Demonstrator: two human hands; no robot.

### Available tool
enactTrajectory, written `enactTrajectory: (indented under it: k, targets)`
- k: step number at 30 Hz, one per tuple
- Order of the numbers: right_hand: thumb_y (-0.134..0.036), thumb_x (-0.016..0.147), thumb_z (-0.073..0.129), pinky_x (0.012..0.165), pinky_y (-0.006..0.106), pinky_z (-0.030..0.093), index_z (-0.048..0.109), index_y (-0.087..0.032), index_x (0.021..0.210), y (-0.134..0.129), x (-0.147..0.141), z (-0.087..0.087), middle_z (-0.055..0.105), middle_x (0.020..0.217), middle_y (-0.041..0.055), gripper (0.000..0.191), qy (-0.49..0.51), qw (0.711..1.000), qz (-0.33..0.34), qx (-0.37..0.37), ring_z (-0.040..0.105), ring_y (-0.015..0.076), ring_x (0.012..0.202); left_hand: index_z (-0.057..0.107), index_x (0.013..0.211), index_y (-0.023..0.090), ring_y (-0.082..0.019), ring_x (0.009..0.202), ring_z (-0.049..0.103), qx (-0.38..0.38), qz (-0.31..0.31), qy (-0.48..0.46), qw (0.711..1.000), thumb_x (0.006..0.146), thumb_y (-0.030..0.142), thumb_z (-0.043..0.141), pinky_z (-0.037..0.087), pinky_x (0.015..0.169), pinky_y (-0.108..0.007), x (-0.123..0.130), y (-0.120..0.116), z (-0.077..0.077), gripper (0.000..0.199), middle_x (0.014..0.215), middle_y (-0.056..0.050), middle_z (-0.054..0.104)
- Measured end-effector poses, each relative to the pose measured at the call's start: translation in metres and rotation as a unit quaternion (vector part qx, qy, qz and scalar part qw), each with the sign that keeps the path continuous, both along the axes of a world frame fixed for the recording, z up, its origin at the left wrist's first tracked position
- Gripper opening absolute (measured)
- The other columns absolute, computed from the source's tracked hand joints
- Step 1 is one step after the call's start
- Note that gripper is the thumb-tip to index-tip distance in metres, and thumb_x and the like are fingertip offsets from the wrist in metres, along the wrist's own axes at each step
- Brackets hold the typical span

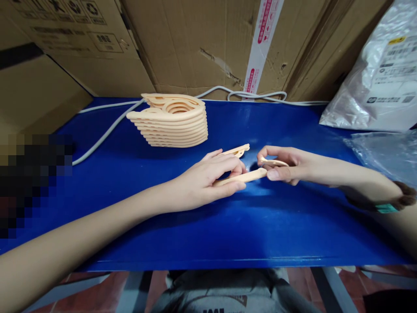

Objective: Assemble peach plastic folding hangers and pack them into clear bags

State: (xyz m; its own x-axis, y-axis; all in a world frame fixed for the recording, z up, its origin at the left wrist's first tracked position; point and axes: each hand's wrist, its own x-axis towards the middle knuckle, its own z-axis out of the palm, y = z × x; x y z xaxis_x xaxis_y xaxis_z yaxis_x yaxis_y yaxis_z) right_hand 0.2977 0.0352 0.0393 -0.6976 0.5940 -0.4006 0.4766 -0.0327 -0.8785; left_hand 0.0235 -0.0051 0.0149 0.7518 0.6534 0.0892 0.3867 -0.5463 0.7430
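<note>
My left hand (211,176) is closed around a beige plastic hanger piece (252,175), thumb along its near side. The far arm of this piece (239,150) sticks out beyond my fingers; its middle is hidden under them. Just to the right, my right hand (286,165) pinches a small curved beige hook (274,163) between thumb and fingers. The hook is close to the right end of the hanger piece; whether they touch I cannot tell. Behind my left hand stands a neat stack of matching beige hanger pieces (176,126).
The blue tabletop (228,230) ends at a front edge near my lap. A white cable (109,132) runs along its back and left. Cardboard boxes (195,43) rise behind. A plastic-wrapped package (374,87) and clear film (387,152) lie at the right.
</note>
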Motion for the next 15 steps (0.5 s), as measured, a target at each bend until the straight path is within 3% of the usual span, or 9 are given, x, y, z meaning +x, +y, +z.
enactTrajectory:
  k: [5,9,15]
  targets:
    - [-0.059,0.096,0.061,0.061,0.022,0.041,0.059,-0.026,0.125,-0.003,0.000,0.004,0.052,0.087,-0.0013,0.044,-0.013,0.999,-0.020,0.046,0.048,0.0120,0.073,0.046,0.089,0.021,-0.020,0.114,0.058,0.057,0.008,0.010,0.998,0.103,0.038,0.050,0.020,0.121,-0.045,-0.003,0.006,-0.006,0.022,0.117,-0.001,0.067]
    - [-0.059,0.103,0.048,0.056,0.022,0.040,0.060,-0.021,0.119,-0.007,-0.004,0.007,0.052,0.083,-0.0010,0.043,0.001,0.997,-0.008,0.076,0.046,0.0113,0.068,0.048,0.089,0.021,-0.022,0.120,0.056,0.061,0.007,-0.002,0.998,0.103,0.038,0.050,0.025,0.117,-0.043,-0.003,0.007,-0.006,0.022,0.120,-0.002,0.067]
    - [-0.057,0.105,0.044,0.051,0.023,0.036,0.059,-0.017,0.101,-0.013,-0.013,0.007,0.051,0.073,-0.0029,0.043,0.008,0.995,0.010,0.102,0.042,0.0094,0.057,0.043,0.086,0.021,-0.019,0.103,0.056,0.055,0.013,-0.019,0.998,0.104,0.036,0.049,0.028,0.113,-0.041,-0.003,0.006,-0.004,0.024,0.115,-0.002,0.067]
